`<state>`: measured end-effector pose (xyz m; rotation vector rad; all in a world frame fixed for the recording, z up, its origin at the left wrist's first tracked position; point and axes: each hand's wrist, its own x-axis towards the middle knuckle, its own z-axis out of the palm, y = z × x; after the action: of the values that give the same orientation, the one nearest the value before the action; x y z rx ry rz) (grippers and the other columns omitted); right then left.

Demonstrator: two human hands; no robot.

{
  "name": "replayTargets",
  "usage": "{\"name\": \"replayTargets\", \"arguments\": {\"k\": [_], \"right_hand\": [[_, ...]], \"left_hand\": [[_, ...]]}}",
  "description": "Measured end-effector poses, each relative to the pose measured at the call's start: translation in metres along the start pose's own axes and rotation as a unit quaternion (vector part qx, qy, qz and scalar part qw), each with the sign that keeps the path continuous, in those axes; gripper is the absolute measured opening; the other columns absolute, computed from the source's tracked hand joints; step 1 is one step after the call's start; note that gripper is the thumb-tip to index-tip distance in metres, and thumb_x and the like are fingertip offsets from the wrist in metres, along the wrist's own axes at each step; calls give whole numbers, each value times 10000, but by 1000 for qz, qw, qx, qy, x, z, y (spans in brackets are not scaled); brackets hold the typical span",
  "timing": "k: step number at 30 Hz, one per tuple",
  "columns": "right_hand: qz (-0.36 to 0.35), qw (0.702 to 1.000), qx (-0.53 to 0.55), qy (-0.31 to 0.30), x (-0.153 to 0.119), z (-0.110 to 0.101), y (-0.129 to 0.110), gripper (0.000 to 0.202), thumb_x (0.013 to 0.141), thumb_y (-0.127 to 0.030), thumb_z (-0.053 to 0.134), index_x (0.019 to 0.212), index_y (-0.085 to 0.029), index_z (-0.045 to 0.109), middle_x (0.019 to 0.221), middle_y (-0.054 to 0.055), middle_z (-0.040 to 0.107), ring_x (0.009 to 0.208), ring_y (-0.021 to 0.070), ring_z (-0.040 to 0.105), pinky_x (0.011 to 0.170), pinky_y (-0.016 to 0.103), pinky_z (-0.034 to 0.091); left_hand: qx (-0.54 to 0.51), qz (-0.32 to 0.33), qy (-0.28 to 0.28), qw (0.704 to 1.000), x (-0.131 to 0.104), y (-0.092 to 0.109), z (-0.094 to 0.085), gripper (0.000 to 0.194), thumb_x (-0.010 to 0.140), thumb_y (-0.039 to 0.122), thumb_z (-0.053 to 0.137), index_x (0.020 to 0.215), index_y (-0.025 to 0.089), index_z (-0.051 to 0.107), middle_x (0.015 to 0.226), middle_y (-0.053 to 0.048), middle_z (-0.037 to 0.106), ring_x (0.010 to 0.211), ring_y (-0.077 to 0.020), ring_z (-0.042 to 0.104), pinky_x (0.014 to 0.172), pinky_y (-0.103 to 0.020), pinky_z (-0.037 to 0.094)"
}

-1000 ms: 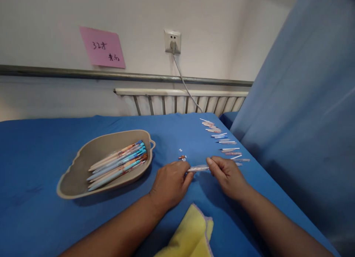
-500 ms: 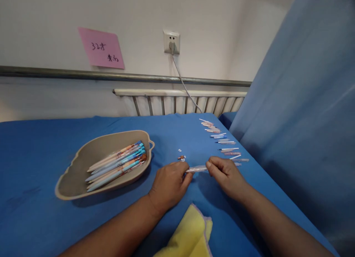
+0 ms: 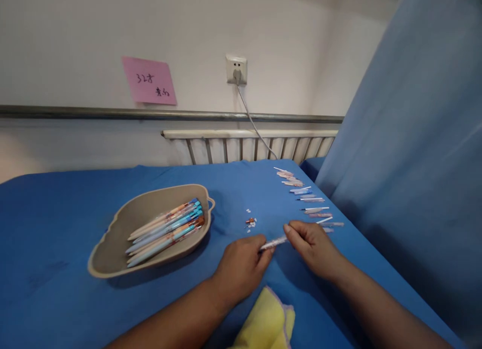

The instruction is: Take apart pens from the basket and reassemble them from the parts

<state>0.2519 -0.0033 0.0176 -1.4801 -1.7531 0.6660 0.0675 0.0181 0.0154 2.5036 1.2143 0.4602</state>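
beige plastic basket [image 3: 113, 243], left: plain | smooth blue cloth [image 3: 226, 183], centre: plain | yellow fabric cloth [image 3: 261, 321], bottom: purple edging

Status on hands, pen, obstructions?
Left hand and right hand: both closed on pen, one at each end. Pen tilted, right end higher. Nothing visible blocking; yellow cloth nearer the wearer.

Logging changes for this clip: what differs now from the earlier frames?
The left hand has drawn slightly toward the wearer, away from the small loose parts; the pen it holds now slants more. Nothing was let go: the right hand also still grips it. Basket and yellow cloth stayed put; the view shifted a little.
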Motion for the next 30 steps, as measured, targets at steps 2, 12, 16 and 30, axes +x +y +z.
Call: {"name": "replayTargets", "arguments": {"k": [2,12,16,30], "right_hand": [[5,1000,1,-6,0,0,1,433,906,-405,375,530,-200,307,501,-59,290,476,93,301,479,236,246],[72,994,54,58,12,11,20,500,923,-492,285,683,-178,591,550,-13,504,547,141,492,527,244,332],[28,997,-61,37,22,31,24,356,927,-379,350,789,-186,615,705,26,636,673,162,567,613,255,364],[-38,977,-210,11,60,68,4,195,862,-230,485,984,-205,636,974,74,645,942,200,561,862,298,360]], "left_hand": [[-18,-8,-11,1000,-4,5,2,215,894,331,413,762,212,535,649,1,612,566,-146,547,503,-231,301],[-217,-72,81,970,5,-4,-3,333,922,440,342,923,191,564,658,9,563,606,-147,531,568,-244,376],[-363,-118,152,912,17,-21,-3,405,900,495,359,997,155,556,561,54,443,482,-102,417,477,-209,331],[-401,-60,168,898,15,-28,2,372,865,399,477,1158,181,548,648,31,530,574,-118,493,566,-226,417]]}}
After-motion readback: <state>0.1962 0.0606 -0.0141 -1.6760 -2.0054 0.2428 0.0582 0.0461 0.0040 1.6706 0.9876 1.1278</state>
